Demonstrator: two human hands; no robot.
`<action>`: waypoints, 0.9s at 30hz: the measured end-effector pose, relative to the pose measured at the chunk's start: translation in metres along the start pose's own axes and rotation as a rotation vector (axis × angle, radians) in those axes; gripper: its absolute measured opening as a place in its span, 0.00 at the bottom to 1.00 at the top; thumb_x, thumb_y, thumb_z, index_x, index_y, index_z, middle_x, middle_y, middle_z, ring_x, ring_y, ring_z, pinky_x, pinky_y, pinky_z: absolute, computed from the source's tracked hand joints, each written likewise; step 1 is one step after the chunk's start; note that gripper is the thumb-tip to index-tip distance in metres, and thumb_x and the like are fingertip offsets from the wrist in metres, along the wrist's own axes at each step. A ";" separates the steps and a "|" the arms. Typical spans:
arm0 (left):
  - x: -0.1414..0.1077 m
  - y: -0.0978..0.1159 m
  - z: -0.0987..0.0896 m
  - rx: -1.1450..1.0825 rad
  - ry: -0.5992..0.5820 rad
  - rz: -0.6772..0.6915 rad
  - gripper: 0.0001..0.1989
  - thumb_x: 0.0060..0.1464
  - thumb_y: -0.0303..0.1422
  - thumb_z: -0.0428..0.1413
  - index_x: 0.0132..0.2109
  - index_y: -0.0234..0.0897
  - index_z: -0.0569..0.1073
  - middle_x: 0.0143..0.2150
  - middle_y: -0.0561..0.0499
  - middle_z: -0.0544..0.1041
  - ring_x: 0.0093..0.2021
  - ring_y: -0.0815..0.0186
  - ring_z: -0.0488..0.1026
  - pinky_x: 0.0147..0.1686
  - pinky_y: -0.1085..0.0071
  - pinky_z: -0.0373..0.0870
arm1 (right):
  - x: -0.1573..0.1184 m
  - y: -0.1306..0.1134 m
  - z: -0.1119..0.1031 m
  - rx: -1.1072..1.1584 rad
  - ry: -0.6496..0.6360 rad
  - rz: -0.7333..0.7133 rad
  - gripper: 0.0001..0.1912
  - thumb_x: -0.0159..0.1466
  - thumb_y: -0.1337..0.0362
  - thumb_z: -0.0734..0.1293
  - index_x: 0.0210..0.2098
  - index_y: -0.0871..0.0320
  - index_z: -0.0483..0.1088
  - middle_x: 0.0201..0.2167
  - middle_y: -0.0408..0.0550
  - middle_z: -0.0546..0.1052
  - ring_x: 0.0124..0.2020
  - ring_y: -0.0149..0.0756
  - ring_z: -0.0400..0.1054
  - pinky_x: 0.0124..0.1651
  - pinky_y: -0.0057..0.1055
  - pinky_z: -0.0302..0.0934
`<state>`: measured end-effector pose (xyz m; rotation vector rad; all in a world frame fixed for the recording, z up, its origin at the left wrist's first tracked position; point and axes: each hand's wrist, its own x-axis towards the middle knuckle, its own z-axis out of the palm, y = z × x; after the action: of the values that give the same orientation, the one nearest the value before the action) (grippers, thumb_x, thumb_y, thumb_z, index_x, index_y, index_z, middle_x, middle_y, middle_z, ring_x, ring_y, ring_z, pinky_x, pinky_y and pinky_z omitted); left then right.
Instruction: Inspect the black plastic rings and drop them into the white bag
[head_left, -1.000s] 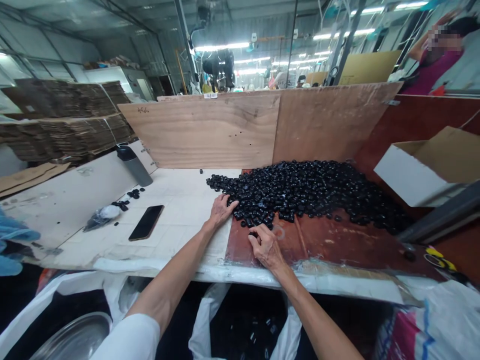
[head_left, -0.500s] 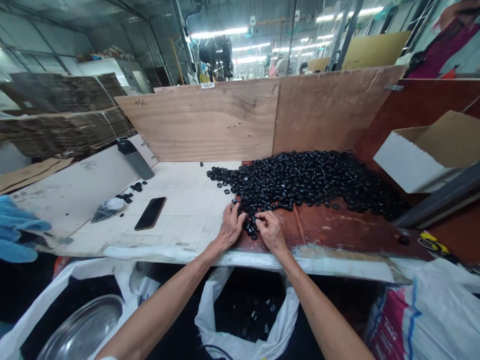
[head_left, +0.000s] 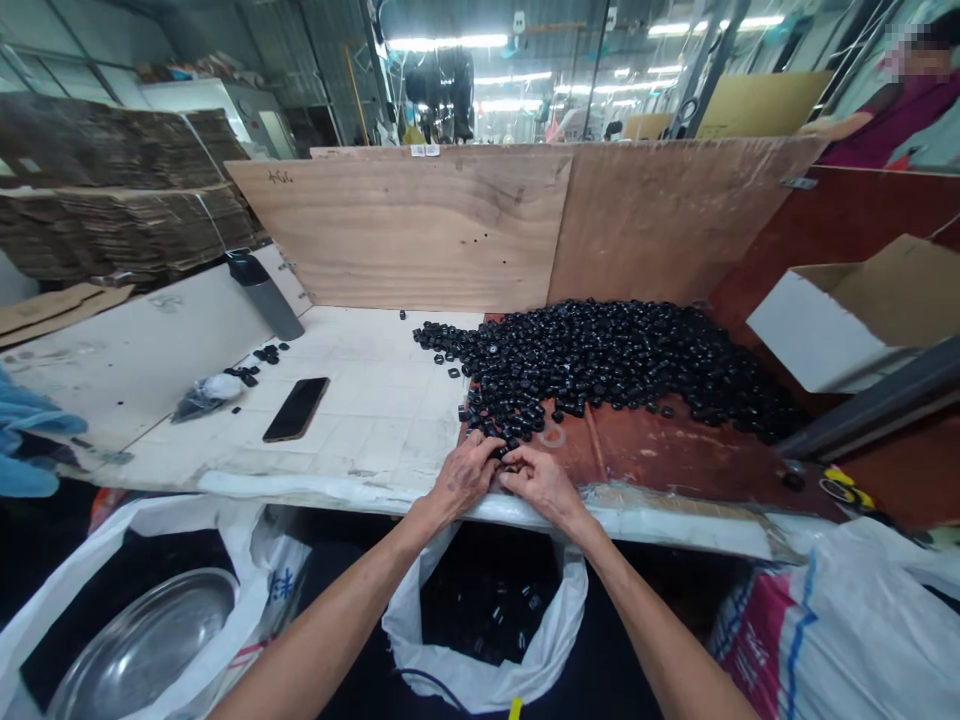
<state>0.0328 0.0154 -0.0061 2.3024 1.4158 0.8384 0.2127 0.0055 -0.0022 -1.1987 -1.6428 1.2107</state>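
Observation:
My left hand [head_left: 466, 474] and my right hand [head_left: 546, 486] are close together at the near edge of the worktable, fingertips almost meeting. The fingers of both are bent and closed around small black plastic pieces [head_left: 501, 453], partly hidden by the fingertips. Just beyond them spreads a large heap of the same shiny black pieces [head_left: 600, 350], with a narrow tail running left onto the white surface. Below the table edge, an open white sack [head_left: 559, 650] holds more dark pieces.
On the left lie a phone [head_left: 297, 409], a grey bottle [head_left: 270, 300] and a small plastic bag [head_left: 206, 396]. Plywood boards [head_left: 420, 235] wall the back. To the right are an open carton [head_left: 825, 330], a metal bar [head_left: 870, 400] and yellow-handled scissors [head_left: 851, 487]. A metal bowl [head_left: 150, 640] sits lower left.
Both hands have come nearer the table edge and closer together, drawing a few black pieces away from the heap. The view has shifted slightly, and more of a person shows at upper right.

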 end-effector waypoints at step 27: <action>-0.010 0.004 0.003 -0.024 0.140 -0.151 0.12 0.52 0.27 0.58 0.45 0.39 0.70 0.39 0.51 0.71 0.33 0.65 0.71 0.39 0.67 0.71 | -0.006 0.008 -0.002 0.163 0.155 0.037 0.10 0.59 0.59 0.66 0.38 0.57 0.68 0.21 0.41 0.74 0.24 0.35 0.71 0.30 0.29 0.65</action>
<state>0.0340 0.0044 -0.0090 2.1236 1.6059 0.9811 0.2185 0.0012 -0.0097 -1.1937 -1.3875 1.2175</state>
